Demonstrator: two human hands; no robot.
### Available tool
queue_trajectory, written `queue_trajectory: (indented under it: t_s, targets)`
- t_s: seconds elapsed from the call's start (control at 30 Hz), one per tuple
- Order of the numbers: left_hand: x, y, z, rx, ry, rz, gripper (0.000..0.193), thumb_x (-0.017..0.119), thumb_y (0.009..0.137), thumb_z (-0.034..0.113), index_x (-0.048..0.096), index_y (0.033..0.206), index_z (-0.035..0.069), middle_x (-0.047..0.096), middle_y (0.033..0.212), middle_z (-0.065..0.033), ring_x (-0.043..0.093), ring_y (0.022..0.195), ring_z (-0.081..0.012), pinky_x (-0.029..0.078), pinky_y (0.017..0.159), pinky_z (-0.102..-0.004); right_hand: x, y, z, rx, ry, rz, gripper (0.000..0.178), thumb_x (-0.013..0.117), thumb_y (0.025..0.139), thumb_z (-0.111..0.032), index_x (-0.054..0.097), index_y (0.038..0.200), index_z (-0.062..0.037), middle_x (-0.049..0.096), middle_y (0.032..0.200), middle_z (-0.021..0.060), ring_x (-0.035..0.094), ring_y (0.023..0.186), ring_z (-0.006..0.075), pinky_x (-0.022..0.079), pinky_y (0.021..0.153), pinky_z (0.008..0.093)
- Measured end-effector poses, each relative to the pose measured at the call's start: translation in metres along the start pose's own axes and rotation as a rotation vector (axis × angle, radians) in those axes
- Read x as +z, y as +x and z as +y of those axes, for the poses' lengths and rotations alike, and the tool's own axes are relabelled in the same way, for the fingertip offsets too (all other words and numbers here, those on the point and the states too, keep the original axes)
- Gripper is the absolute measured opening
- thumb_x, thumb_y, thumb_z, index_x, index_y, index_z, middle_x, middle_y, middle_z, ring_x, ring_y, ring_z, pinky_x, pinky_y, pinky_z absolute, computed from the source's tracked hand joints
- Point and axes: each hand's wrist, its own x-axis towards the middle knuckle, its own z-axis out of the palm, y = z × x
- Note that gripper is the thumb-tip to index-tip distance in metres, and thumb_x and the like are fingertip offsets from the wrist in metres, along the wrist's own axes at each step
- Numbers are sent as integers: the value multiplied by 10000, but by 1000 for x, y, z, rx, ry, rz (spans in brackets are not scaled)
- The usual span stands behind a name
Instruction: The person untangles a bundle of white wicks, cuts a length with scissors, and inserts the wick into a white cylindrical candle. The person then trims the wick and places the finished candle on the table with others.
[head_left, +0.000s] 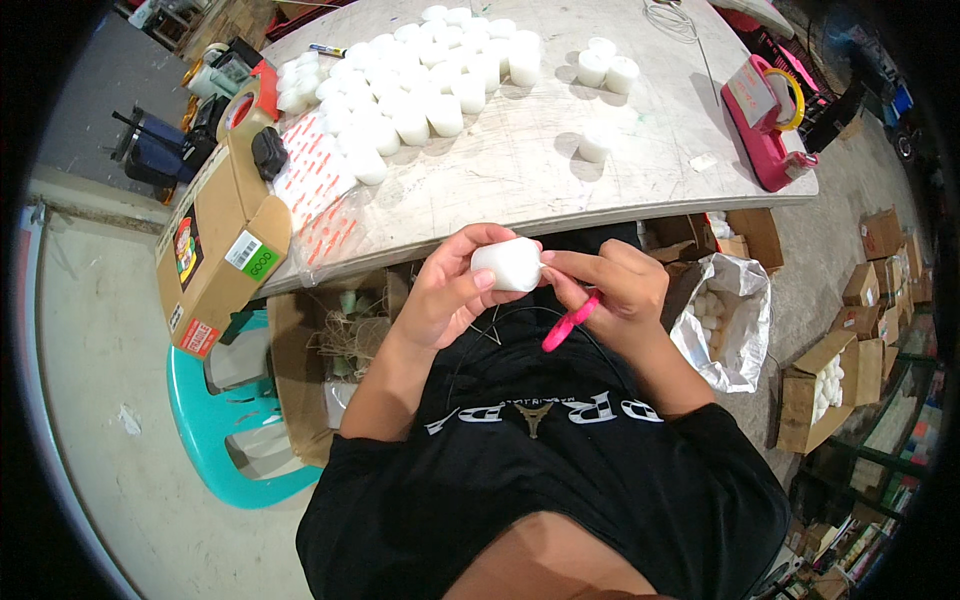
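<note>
In the middle of the frame, a white candle (500,262) lies on its side in the air, held in the left hand (445,285), with the fingers behind it and the thumb on its near face. Just to its right, the right hand (620,285) has its thumb and forefinger drawn close together at the candle's right end; what they pinch there is too small to tell. A pink loop (571,322) hangs at the right hand's fingers, below the thumb. Both hands are in front of a black shirt (540,475), near the edge of a white table (660,180).

On the table, a large group of candles (440,75) stands close together at the upper middle. Right of it are 3 candles (621,75) set together, and 1 lone candle (596,145) below them. At the upper right is a pink tape dispenser (750,125) with a yellow tape roll (795,100). A cardboard box (225,210) is at the left, above a teal chair (195,430). A silver bag (745,340) sits open at the right, with pale round things inside.
</note>
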Motion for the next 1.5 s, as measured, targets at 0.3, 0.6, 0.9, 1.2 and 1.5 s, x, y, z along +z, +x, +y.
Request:
queue_trajectory:
  t_s: [0.3,0.6,0.9,1.2,1.5]
  targets:
    - [11,-15,6,105,390,-102,406,605,831,46,460,1206,-12,537,1223,-135,517,1122,-176,405,983,-331,4,-1,4,-183,-29,-120,174,630,614,-84,553,769,-69,532,715,57,503,658,244,376,625,355]
    - [11,-18,12,131,402,-75,380,606,826,23,479,1182,-11,537,1210,-133,520,1114,-177,416,970,-324,4,-1,1,-194,-33,-62,247,712,621,-90,617,849,-82,580,760,32,548,704,212,418,667,334]
    - [6,-16,7,166,324,-37,383,599,857,65,465,1207,-15,542,1213,-152,533,1120,-198,432,962,-333,5,-4,-3,-3,103,-16,296,736,650,20,679,926,-68,627,810,53,596,747,205,464,652,295]
    - [6,-15,6,166,285,-12,392,601,858,68,456,1214,-10,536,1231,-176,535,1129,-215,441,955,-340,7,-6,-2,68,189,56,230,743,689,24,677,899,-41,639,789,78,603,707,205,484,593,277]
    - [6,-13,4,208,359,-36,386,602,846,19,466,1206,-13,528,1239,-168,521,1146,-217,425,975,-344,6,-8,-3,41,179,20,241,757,660,7,676,880,-48,627,793,63,592,704,201,459,630,285]
